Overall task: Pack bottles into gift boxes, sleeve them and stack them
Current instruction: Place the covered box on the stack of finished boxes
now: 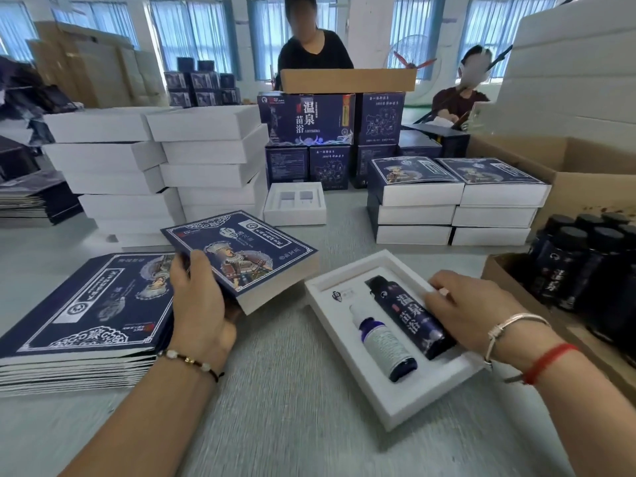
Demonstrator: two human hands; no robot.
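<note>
A white gift box tray (pixel 406 404) lies open on the table in front of me. In it rest a tall dark blue bottle (pixel 406 315) and a smaller bottle (pixel 382 342) with a white cap. My right hand (pixel 471 311) rests on the tray's right side, its fingers touching the tall bottle. My left hand (pixel 199 301) grips a dark blue printed sleeve (pixel 241 253), raised and tilted above the table left of the tray. Under it lies a stack of flat sleeves (pixel 82 315).
White boxes (pixel 155 160) are piled at the back left, sleeved boxes (pixel 454 201) stacked at the back right. An empty tray (pixel 296 215) sits in the middle. A carton of dark bottles (pixel 585 266) stands at the right edge. Two people work behind blue cartons (pixel 330 132).
</note>
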